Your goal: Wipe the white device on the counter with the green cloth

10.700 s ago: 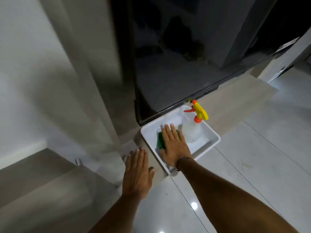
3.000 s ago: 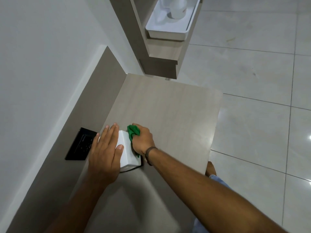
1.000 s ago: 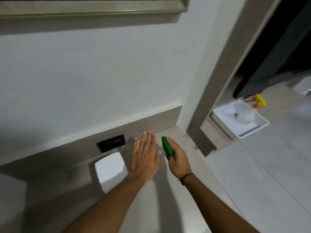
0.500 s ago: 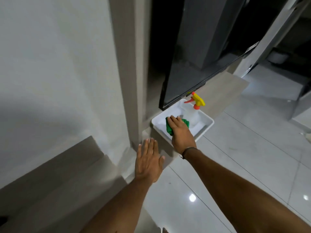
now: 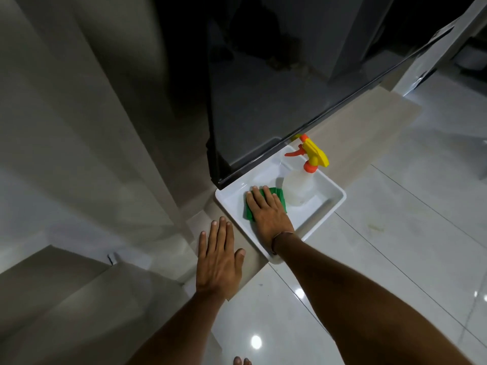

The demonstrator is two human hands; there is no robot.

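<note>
The green cloth [image 5: 278,194] lies in the white tray [image 5: 332,204], next to the spray bottle. My right hand [image 5: 268,214] rests flat on top of the cloth with its fingers stretched out, covering most of it. Only the cloth's left and far edges show. My left hand [image 5: 218,259] lies flat and empty on the beige ledge [image 5: 358,133], just left of the tray. The white device is out of view.
A clear spray bottle [image 5: 299,189] with a yellow and orange trigger head stands in the tray's far half. A large black screen [image 5: 263,96] hangs right above the tray's back edge. Glossy white floor tiles [image 5: 395,246] lie to the right; a grey wall post stands at left.
My view turned from the counter with the white device to the tray. My right hand carried the cloth into the tray and has flattened on it. My left hand settled on the ledge.
</note>
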